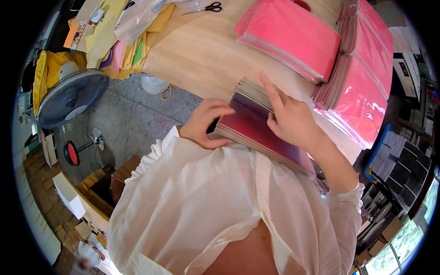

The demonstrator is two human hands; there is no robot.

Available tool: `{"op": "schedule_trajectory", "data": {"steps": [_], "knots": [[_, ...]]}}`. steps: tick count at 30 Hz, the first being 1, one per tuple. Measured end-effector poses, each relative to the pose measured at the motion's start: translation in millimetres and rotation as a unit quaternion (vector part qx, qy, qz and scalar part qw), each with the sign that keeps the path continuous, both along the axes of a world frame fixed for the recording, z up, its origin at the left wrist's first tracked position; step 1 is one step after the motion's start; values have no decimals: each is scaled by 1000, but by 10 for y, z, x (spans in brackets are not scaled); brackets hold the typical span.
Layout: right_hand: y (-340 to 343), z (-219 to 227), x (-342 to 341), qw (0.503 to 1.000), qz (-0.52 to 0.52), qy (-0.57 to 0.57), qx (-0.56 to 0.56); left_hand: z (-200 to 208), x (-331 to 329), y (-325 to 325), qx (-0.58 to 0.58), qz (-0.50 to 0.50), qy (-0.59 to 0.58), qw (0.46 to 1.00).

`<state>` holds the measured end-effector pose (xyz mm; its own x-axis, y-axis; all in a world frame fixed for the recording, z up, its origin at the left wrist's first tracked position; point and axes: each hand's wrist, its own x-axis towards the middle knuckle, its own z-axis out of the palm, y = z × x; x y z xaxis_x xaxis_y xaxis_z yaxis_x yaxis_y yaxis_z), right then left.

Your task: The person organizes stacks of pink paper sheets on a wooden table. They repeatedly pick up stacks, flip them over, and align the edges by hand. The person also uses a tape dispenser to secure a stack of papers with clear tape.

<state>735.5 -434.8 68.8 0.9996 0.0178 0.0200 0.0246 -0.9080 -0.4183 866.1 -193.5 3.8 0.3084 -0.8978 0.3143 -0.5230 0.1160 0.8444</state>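
Note:
A stack of thin flat pieces with a glossy dark red top (256, 120) lies at the table's near edge, close against my body. Its layered pale edges show along the near and far sides. My left hand (207, 123) curves round the left end of the stack, fingertips on the far corner and thumb at the near one. Over the stack's right part is my right hand (291, 114), its index finger stretched out past the far edge and its thumb above the red surface. I see nothing held in the right hand.
Piles of pink sheets in clear wrap (293, 34) cover the table's far right, with a taller pile (362, 87) beside them. Black scissors (213, 7) lie at the back. Yellow envelopes (151, 34) sit at the far left. A fan (73, 98) stands left of the table.

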Motion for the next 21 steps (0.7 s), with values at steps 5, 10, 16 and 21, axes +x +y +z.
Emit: {"op": "schedule_trajectory", "data": {"steps": [5,10,16,21], "knots": [[-147,-155,-135,997,-55,26,-43,202,39,-309,34,-151,-331,931],[-94,-125,-104,991,-59,98,-74,267,129,-299,60,-173,-359,915],[-170,-158,-97,989,-85,99,-75,1463,1225,540,285,-50,-334,897],[-221,-188,-89,990,-96,82,-69,1661,1878,1308,304,195,-468,807]]}}
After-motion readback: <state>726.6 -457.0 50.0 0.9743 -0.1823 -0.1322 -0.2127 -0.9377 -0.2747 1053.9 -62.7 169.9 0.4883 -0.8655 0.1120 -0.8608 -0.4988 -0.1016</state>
